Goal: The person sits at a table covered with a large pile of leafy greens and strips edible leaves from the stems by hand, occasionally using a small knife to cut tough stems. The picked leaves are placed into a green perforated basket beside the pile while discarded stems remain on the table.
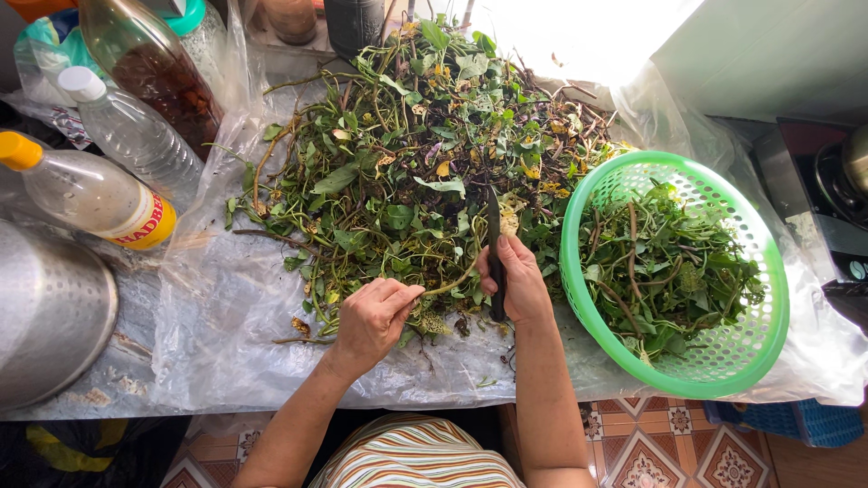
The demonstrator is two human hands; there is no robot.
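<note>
A big heap of green leafy vines with woody stems [425, 154] lies on a clear plastic sheet [226, 325]. My left hand [375, 316] pinches a thin green stem [448, 285] at the heap's near edge. My right hand [517, 282] grips a dark-handled knife [494, 237], its blade pointing away into the leaves, close to that same stem. To the right stands a round green plastic basket [759, 262] holding picked leaves and stems.
Plastic bottles stand at the left: a yellow-capped one [90, 194], a clear white-capped one [131, 131], and one with dark contents [149, 59]. A metal pot [50, 312] sits at the far left. A stove [827, 194] is at the right. Tiled floor lies below.
</note>
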